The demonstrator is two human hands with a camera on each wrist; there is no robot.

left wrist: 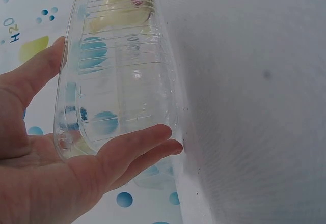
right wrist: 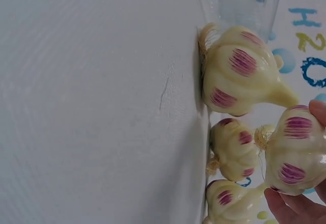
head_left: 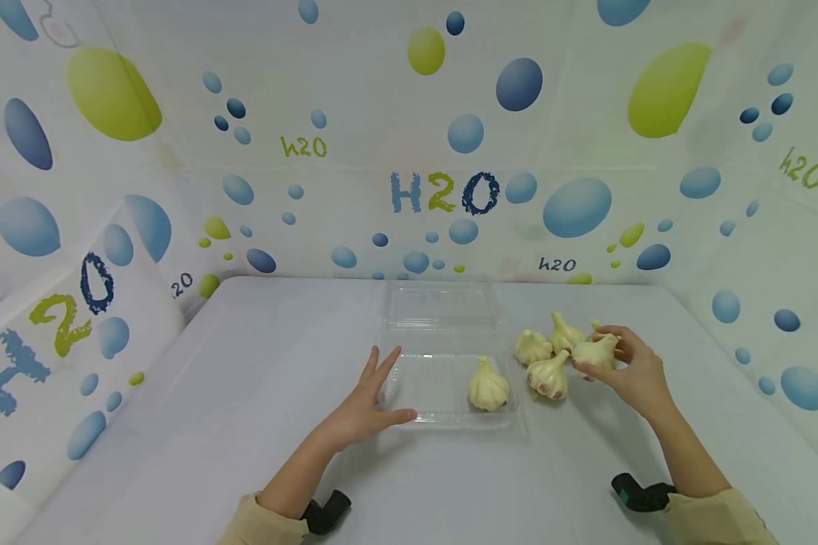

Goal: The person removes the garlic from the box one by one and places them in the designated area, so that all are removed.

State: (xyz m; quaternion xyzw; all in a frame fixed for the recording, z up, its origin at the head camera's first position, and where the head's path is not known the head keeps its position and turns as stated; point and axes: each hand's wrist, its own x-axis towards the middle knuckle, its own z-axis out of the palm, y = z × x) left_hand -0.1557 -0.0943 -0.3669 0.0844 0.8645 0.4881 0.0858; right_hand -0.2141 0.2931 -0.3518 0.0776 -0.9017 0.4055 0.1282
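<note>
My right hand holds a garlic bulb between thumb and fingers, above the right side of a loose garlic group. In the right wrist view this held bulb shows purple streaks and a tuft of roots. My left hand is spread at the left side of a clear plastic clamshell box. Its fingers are straight along the box wall, and the thumb reaches to the front rim, as the left wrist view shows. Inside the box, toward the right, stands one garlic bulb.
Several more garlic bulbs sit close together just right of the box. The clear lid lies folded open toward the back of the white table. A patterned sheet hangs behind and at both sides.
</note>
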